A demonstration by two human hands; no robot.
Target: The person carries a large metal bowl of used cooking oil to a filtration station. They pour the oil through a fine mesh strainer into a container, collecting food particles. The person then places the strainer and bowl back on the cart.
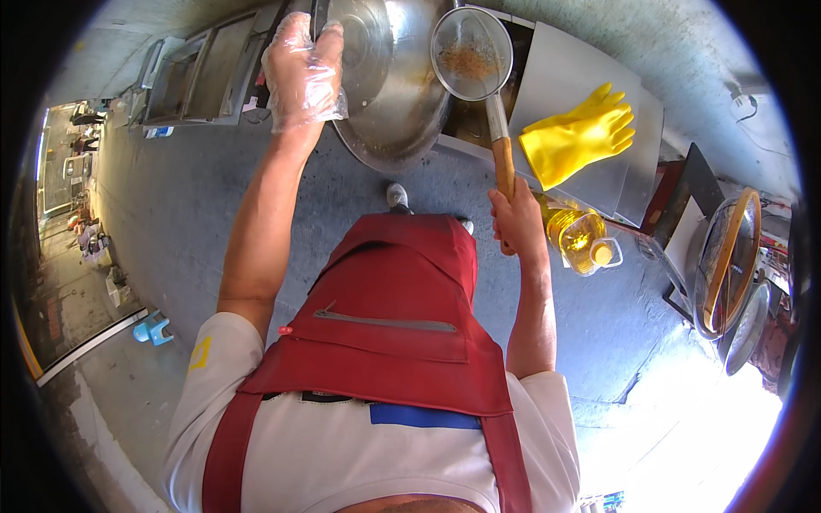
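Note:
My left hand, in a clear plastic glove, grips a dark handle at the top of the view; its far end is cut off. Right beside this hand a large, stained metal pan stands over the counter's front edge; whether the handle belongs to it I cannot tell. My bare right hand is closed around the wooden handle of a fine-mesh strainer. Brown crumbs lie in the strainer's mesh, which is held over the pan's right rim.
Yellow rubber gloves lie on a metal counter top at the right. Below it on the floor stands a jug of yellow oil. Round sieves lean at far right. A small blue stool stands at left, near a doorway.

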